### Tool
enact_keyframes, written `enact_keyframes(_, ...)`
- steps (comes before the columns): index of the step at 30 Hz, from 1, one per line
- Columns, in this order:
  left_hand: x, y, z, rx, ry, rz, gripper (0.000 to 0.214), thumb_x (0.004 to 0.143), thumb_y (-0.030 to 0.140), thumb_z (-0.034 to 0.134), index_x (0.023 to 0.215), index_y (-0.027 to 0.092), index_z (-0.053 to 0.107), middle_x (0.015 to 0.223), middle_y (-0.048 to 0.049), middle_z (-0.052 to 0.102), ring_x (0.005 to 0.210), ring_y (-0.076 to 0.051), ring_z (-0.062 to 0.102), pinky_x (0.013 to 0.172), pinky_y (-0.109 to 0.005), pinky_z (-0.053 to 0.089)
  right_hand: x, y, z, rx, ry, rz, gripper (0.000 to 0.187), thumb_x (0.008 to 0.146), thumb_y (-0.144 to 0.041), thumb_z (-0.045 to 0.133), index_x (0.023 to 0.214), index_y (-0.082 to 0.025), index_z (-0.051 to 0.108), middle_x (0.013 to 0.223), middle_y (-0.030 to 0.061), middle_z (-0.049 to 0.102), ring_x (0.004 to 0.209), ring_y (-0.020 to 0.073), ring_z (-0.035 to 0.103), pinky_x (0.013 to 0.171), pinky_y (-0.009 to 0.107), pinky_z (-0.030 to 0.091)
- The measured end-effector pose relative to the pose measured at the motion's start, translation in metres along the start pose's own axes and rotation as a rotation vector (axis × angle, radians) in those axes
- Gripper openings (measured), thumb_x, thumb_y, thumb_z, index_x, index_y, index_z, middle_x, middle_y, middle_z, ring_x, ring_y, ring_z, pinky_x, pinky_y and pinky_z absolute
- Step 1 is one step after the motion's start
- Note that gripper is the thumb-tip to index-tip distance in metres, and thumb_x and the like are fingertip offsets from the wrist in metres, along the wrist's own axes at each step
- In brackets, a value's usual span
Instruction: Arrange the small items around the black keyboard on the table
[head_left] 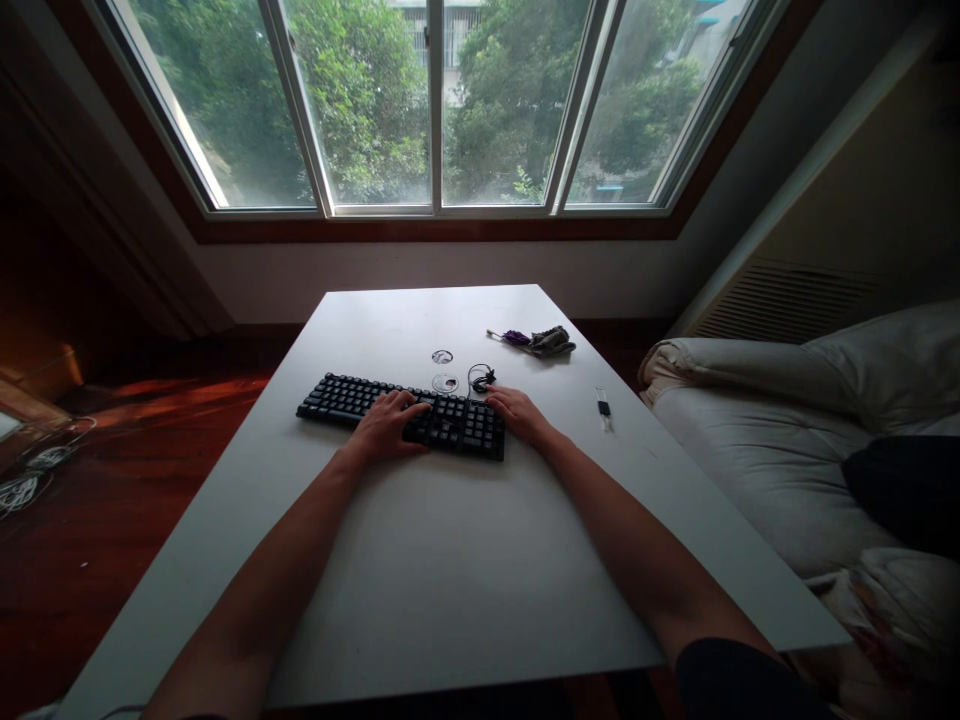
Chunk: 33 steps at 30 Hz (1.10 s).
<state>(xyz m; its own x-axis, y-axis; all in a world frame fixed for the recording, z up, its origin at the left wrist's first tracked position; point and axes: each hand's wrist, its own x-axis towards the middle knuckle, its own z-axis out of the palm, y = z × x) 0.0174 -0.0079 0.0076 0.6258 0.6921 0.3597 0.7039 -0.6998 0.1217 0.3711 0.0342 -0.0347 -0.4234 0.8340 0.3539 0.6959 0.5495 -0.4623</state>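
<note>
A black keyboard [431,412] lies on the white table, slanting a little down toward the right. My left hand [386,425] rests over its middle, fingers spread on the keys and thumb along the front edge. At the keyboard's far right corner is my right hand [517,412], with its fingers stretched out toward the edge; its palm side is hidden. A coiled black cable [481,378] sits just beyond the right fingertips.
Behind the keyboard, two small round items [444,383] lie on the white table [465,560]. Farther right are a crumpled dark cloth-like bundle [551,342] and a small clear-and-black object [604,408]. A pale sofa [750,410] stands along the right side; cables [30,480] lie on the floor at left.
</note>
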Motion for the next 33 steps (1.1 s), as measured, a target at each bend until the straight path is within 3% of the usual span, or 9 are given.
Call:
enact_keyframes(10,0.000,0.000,0.001,-0.005,-0.007,-0.010,0.082,0.070,0.058,0.083,0.143,0.032,0.056,0.126,-0.0104,0.054,0.113,-0.033,0.050,0.101,-0.051,0.041,0.000,-0.003,0.000,0.087,0.030,0.036,0.055,0.104,-0.057,0.030,0.125,-0.025,0.070,0.139,0.0062,0.064,0.129,0.0260,0.058,0.112,0.042,0.040)
enact_keyframes(20,-0.001,0.000,0.003,-0.010,0.007,-0.029,0.079,0.070,0.060,0.081,0.141,0.033,0.058,0.123,-0.0099,0.055,0.111,-0.033,0.051,0.100,-0.050,0.040,-0.003,-0.011,-0.007,0.089,0.225,0.252,0.035,0.100,-0.045,0.046,0.110,-0.024,0.073,0.111,0.0054,0.075,0.103,0.0236,0.067,0.092,0.035,0.050)
enact_keyframes(25,0.001,-0.001,0.002,-0.025,0.031,-0.045,0.062,0.082,0.061,0.070,0.136,0.030,0.062,0.116,-0.0091,0.058,0.107,-0.030,0.054,0.096,-0.046,0.041,-0.004,-0.009,-0.007,0.095,0.249,0.262,0.033,0.098,-0.045,0.048,0.105,-0.024,0.073,0.105,0.0048,0.076,0.096,0.0230,0.068,0.085,0.033,0.050)
enact_keyframes(33,0.001,-0.001,0.007,0.022,0.065,-0.074,0.059,0.083,0.061,0.070,0.131,0.028,0.065,0.113,-0.0092,0.059,0.106,-0.030,0.054,0.094,-0.045,0.041,-0.003,-0.011,-0.007,0.086,0.247,0.254,0.030,0.096,-0.043,0.051,0.103,-0.023,0.073,0.101,0.0048,0.076,0.087,0.0215,0.067,0.081,0.032,0.049)
